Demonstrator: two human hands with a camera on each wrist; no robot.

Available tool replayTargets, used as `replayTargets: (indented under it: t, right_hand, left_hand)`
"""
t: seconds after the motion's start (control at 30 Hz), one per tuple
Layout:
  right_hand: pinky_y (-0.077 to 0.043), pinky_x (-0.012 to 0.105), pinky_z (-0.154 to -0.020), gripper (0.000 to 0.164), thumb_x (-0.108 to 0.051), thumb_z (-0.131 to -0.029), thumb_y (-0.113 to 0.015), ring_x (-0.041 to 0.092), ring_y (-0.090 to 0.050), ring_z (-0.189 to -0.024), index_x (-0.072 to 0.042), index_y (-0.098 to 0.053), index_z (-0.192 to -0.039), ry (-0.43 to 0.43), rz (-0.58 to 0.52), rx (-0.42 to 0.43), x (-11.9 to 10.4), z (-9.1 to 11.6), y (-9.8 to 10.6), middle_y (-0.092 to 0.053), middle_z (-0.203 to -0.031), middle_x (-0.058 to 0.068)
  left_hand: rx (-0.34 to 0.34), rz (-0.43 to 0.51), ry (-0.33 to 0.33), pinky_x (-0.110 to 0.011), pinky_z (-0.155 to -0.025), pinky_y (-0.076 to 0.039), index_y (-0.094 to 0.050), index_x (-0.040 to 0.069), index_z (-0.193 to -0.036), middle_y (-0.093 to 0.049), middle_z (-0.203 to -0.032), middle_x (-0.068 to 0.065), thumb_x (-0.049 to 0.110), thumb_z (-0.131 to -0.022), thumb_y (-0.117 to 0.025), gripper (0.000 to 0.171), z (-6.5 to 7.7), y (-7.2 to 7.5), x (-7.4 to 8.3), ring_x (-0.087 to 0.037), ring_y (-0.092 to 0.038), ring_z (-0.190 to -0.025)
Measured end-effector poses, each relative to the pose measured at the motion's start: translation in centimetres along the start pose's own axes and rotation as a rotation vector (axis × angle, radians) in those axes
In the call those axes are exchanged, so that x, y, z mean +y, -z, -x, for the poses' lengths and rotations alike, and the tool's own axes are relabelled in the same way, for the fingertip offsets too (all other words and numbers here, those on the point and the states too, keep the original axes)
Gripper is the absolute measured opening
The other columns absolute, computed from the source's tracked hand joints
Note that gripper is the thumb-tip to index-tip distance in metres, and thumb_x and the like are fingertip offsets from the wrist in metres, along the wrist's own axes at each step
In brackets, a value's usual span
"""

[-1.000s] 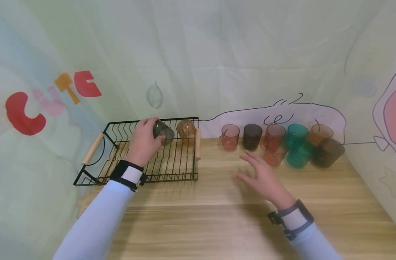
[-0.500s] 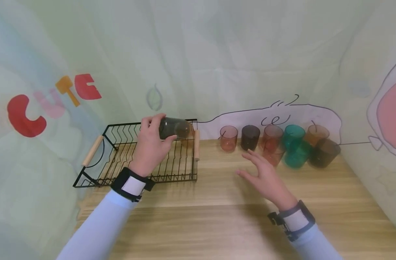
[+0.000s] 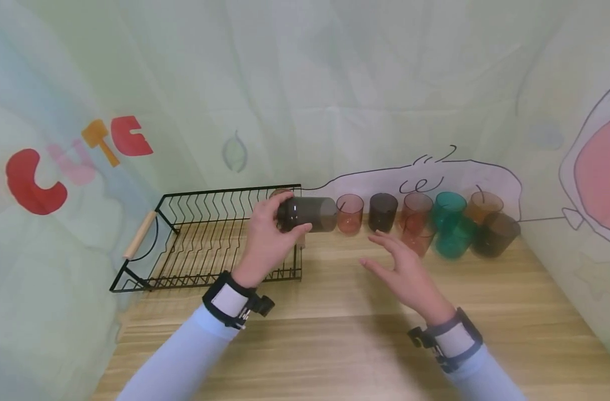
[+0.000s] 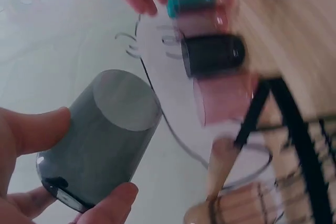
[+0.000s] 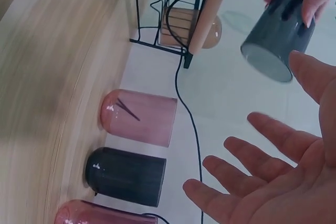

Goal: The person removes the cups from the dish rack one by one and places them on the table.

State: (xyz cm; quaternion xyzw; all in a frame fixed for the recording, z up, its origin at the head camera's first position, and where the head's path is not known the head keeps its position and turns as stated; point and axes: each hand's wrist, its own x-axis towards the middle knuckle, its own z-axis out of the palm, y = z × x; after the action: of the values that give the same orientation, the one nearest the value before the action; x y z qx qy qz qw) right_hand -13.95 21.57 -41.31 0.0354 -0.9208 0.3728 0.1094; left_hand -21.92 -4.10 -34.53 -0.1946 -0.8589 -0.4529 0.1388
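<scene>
My left hand [image 3: 270, 239] grips a dark grey see-through cup [image 3: 312, 214] near its base. The cup lies sideways in the air, its mouth pointing right, by the right end of the black wire dish rack [image 3: 225, 245]. In the left wrist view the grey cup [image 4: 100, 135] sits between thumb and fingers. My right hand [image 3: 405, 278] holds nothing; its fingers are spread, in front of the cups on the table. Nearest to it are a pink cup [image 3: 349, 214] and a dark cup [image 3: 383, 213], both upright. An amber cup [image 5: 181, 27] stands in the rack, mostly hidden behind my left hand in the head view.
Farther right stand several more cups, among them red, a teal cup [image 3: 455, 236], an orange cup [image 3: 483, 209] and a brown cup [image 3: 495, 236]. A printed curtain [image 3: 385, 83] hangs behind the wooden table [image 3: 345, 345]. The rack has a wooden handle [image 3: 141, 234] on its left end.
My left hand has lifted the grey cup from the rack and carried it right, turning it onto its side. The right hand has stayed almost still.
</scene>
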Motion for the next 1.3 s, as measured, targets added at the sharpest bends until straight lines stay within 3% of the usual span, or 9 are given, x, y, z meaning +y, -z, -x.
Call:
replayTargets:
  t: [0.17,0.3,0.47,0.63,0.8,0.93,1.3]
  right_hand:
    - [-0.035,0.051,-0.108,0.074,-0.063,-0.085,-0.051,0.026,-0.039,-0.135,-0.016,-0.041,-0.141,-0.074,-0.087,-0.036,-0.4,-0.3,-0.1,-0.043,-0.145,0.006]
    - [-0.039,0.049,-0.106,0.075,-0.064,-0.086,-0.049,0.027,-0.043,-0.132,-0.014,-0.04,-0.141,-0.116,-0.185,-0.039,-0.7,-0.7,0.0,-0.043,-0.145,0.007]
    - [-0.045,0.047,-0.1,0.071,-0.064,-0.088,-0.044,0.026,-0.052,-0.124,-0.012,-0.046,-0.137,-0.135,-0.25,-0.046,-1.1,-1.1,0.1,-0.052,-0.137,0.008]
    - [-0.045,0.051,-0.098,0.072,-0.064,-0.089,-0.042,0.028,-0.053,-0.123,-0.011,-0.046,-0.137,-0.166,-0.305,-0.064,-1.4,-1.3,0.0,-0.054,-0.135,0.01]
    - [-0.045,0.052,-0.098,0.074,-0.065,-0.088,-0.043,0.028,-0.052,-0.124,-0.012,-0.045,-0.138,-0.178,-0.363,-0.068,-1.5,-1.3,-0.1,-0.053,-0.136,0.01]
    - [-0.047,0.049,-0.098,0.071,-0.063,-0.087,-0.047,0.026,-0.054,-0.121,-0.013,-0.045,-0.138,-0.171,-0.421,-0.042,-1.5,-1.3,-0.1,-0.054,-0.135,0.008]
    - [-0.047,0.042,-0.098,0.07,-0.047,-0.082,-0.067,0.024,-0.056,-0.12,-0.022,-0.038,-0.14,-0.135,-0.618,0.041,-2.6,-1.5,-0.7,-0.052,-0.136,0.006]
  left_hand:
    - [-0.023,0.188,0.1,-0.029,-0.066,-0.052,-0.052,0.019,-0.129,-0.051,-0.122,-0.004,0.024,-0.072,-0.081,0.064,0.5,-1.2,0.8,-0.023,-0.055,-0.093]
    - [-0.016,0.314,0.173,-0.031,-0.071,-0.054,-0.053,0.016,-0.127,-0.053,-0.121,-0.006,0.018,-0.072,-0.081,0.062,1.2,-1.5,2.7,-0.025,-0.058,-0.099]
    - [-0.077,0.421,0.26,-0.031,-0.078,-0.057,-0.05,0.013,-0.129,-0.052,-0.122,-0.011,0.014,-0.074,-0.079,0.062,1.9,-1.8,4.8,-0.028,-0.062,-0.104]
    - [-0.131,0.47,0.303,-0.031,-0.075,-0.058,-0.05,0.016,-0.129,-0.048,-0.124,-0.011,0.018,-0.074,-0.08,0.063,2.1,-2.9,4.3,-0.031,-0.063,-0.103]
    - [-0.12,0.472,0.274,-0.031,-0.073,-0.058,-0.051,0.022,-0.127,-0.049,-0.121,-0.007,0.027,-0.071,-0.082,0.065,2.1,-4.3,2.4,-0.028,-0.063,-0.1]
    - [-0.14,0.462,0.267,-0.031,-0.071,-0.058,-0.051,0.022,-0.124,-0.051,-0.118,-0.005,0.029,-0.07,-0.082,0.063,2.3,-4.9,1.8,-0.026,-0.063,-0.098]
    - [-0.272,0.436,0.288,-0.031,-0.078,-0.057,-0.044,0.006,-0.134,-0.047,-0.13,-0.018,0.014,-0.075,-0.078,0.069,3.4,-4.0,4.3,-0.037,-0.059,-0.109]
